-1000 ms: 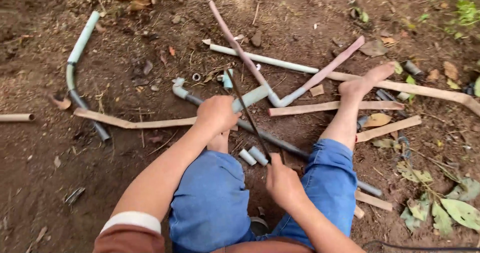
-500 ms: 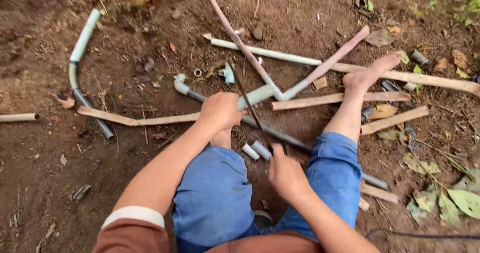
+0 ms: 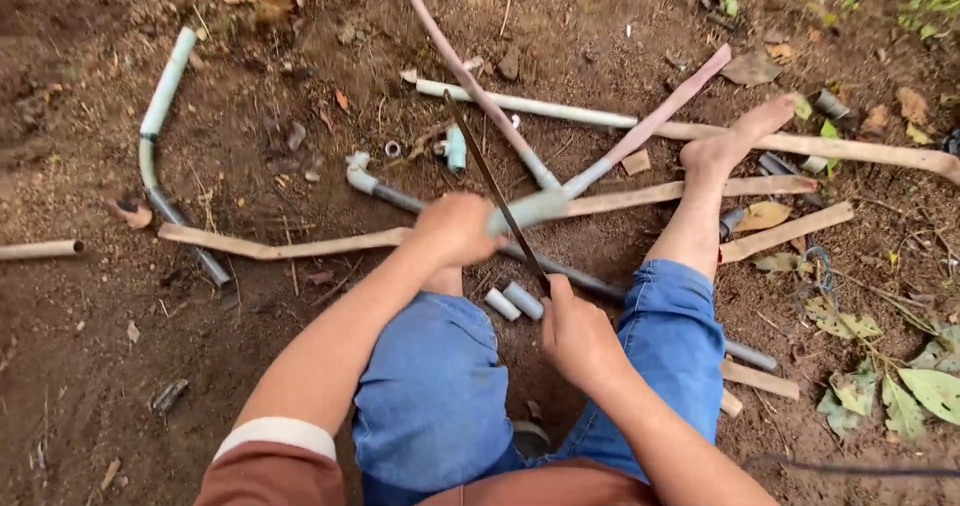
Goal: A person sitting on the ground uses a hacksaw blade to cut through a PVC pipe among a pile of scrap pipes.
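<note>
My right hand (image 3: 578, 334) has its fingers curled tight round the near end of a thin dark saw blade (image 3: 497, 194), which slants up and away from me across the work. My left hand (image 3: 458, 228) is clenched over a pale grey pipe (image 3: 545, 206), pinning it just where the blade crosses it. That pipe forks into 2 pinkish branches that spread away from me like a V. Just in front of my right hand, between my knees, 2 short cut pipe pieces (image 3: 513, 302) lie side by side on the soil. A long dark pipe (image 3: 570, 276) runs under my hands, ending at the left in a pale elbow fitting (image 3: 357, 172). My bare right foot (image 3: 735, 142) rests on a wooden slat (image 3: 690, 190). Well off to the left lies a curved light-blue pipe (image 3: 160, 116)
</note>
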